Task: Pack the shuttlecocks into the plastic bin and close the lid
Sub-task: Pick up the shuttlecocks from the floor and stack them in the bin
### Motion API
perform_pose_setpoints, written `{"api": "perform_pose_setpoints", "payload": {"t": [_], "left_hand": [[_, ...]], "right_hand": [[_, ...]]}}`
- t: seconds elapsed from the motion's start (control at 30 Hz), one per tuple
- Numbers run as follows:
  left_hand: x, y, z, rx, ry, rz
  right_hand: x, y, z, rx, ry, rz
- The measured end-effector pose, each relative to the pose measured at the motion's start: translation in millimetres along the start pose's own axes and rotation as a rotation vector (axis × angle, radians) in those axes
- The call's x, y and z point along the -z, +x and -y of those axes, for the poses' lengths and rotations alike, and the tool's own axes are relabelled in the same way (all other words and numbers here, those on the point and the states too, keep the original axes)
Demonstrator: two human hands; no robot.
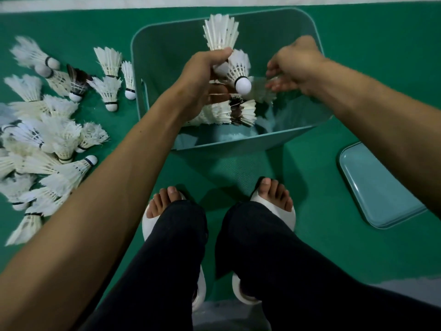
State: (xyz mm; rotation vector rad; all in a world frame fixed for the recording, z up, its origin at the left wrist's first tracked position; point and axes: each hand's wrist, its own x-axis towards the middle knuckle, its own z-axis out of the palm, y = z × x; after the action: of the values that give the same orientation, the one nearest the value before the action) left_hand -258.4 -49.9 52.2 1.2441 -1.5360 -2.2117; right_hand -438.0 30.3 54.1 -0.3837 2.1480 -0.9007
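A teal plastic bin [152,51] stands open on the green floor ahead of my feet. Several white shuttlecocks lie inside it near the front wall [226,113]. My left hand [200,77] hovers over the bin, shut on a bunch of shuttlecocks; one [220,32] sticks up with feathers fanned, another [239,72] points its cork toward me. My right hand [293,65] is over the bin's right side, fingers spread and blurred, holding nothing. A pile of several shuttlecocks [47,139] lies on the floor to the left. The teal lid [377,185] lies on the floor at right.
My two feet in white slippers [274,204] stand just in front of the bin, legs in dark trousers. A white court line [214,1] runs along the top edge. A grey floor strip [381,290] shows at the lower right.
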Motion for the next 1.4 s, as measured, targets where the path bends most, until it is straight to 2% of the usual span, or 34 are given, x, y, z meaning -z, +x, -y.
{"api": "perform_pose_setpoints", "payload": {"t": [0.07,0.13,0.17,0.37,0.43,0.53,0.6,0.67,0.73,0.8,0.87,1.03,1.2,1.3,1.4], "left_hand": [[-4,-8,-2,0.014,-0.002,0.064],[-11,-13,-2,0.016,-0.019,0.104],[-15,-15,-1,0.016,-0.026,0.108],[-20,-15,12,0.048,-0.016,0.037],[-19,-14,14,0.056,0.037,0.067],[-19,-10,12,0.042,0.088,0.083],[-15,-7,11,0.011,0.178,0.007],[-7,-5,14,-0.084,0.384,-0.104],[-1,-5,19,-0.124,0.531,-0.189],[3,-8,23,-0.106,0.611,-0.258],[7,-9,24,-0.080,0.698,-0.314],[18,-16,24,-0.015,0.842,-0.308],[20,-17,22,0.016,0.860,-0.281],[17,-16,19,-0.004,0.886,-0.270],[11,-14,19,-0.022,0.907,-0.283]], "right_hand": [[10,-9,7,0.075,0.090,0.230],[16,-17,10,0.052,0.110,0.495],[17,-19,9,0.033,0.089,0.576],[29,-21,4,-0.010,0.044,0.683],[31,-27,5,0.073,-0.057,0.625],[28,-36,11,0.170,-0.345,0.424],[25,-35,15,0.199,-0.634,0.189],[19,-37,17,0.228,-0.869,-0.112],[3,-44,11,0.243,-0.974,-0.239],[-17,-46,-1,0.233,-1.003,-0.258],[-31,-40,-9,0.153,-0.929,-0.234],[-45,-12,-23,-0.308,-0.444,-0.022],[-47,4,-36,-0.578,-0.113,0.055],[-45,5,-38,-0.603,-0.071,0.050],[-41,-7,-27,-0.442,-0.195,0.089]]}}
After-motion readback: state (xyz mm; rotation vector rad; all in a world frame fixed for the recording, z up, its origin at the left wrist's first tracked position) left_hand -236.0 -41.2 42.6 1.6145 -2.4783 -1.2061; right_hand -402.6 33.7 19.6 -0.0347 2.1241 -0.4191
